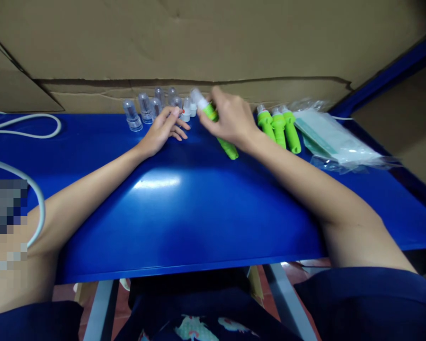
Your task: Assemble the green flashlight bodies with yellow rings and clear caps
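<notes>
My right hand (232, 116) is wrapped round a bright green flashlight (228, 148), which tilts with its blurred whitish head up and to the left. My left hand (164, 130) is near the clear caps, with its fingers stretched out and slightly apart. A tiny red spot shows by its thumb tip; whether the thumb touches it I cannot tell. Several clear ribbed plastic caps (130, 113) stand behind and left of this hand. Two small white parts (187, 110) stand between my hands. More green flashlights (279, 127) lie side by side to the right of my right hand.
A clear plastic bag (335, 137) with white and green contents lies at the right of the blue table (184, 218). White cable (31, 136) loops over the left side. A cardboard wall (199, 42) rises behind, with a blue frame (394, 66) at the right.
</notes>
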`<state>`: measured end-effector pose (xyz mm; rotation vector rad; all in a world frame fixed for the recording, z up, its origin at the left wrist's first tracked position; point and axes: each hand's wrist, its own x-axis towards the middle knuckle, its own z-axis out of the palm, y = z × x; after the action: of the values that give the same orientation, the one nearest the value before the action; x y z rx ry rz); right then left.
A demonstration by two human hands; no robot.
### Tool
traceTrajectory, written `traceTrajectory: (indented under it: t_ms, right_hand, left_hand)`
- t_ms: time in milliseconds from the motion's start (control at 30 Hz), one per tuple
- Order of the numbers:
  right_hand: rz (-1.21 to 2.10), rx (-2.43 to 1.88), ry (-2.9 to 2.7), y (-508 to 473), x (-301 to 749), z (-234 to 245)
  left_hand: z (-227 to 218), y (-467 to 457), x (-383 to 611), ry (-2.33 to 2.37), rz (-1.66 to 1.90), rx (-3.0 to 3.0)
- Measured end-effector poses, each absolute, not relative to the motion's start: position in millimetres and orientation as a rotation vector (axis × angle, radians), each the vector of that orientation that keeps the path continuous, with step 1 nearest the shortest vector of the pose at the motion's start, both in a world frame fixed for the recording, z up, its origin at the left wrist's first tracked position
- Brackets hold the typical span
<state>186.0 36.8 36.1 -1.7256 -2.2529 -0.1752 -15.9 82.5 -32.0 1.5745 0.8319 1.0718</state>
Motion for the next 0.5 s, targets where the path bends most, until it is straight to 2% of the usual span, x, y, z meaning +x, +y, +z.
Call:
traceTrajectory:
  t_ms: [233, 500]
  right_hand:
    - [-0.092, -1.907, -1.911, 59.0, 214.1, 52.0]
    - [0.044, -2.055, -1.99, 91.1, 237.7, 12.7]
  left_hand:
    - [-30.9, 83.6, -14.7, 0.846, 1.077, 1.533]
    - [-29.7, 80.7, -15.3, 0.877, 1.037, 1.612]
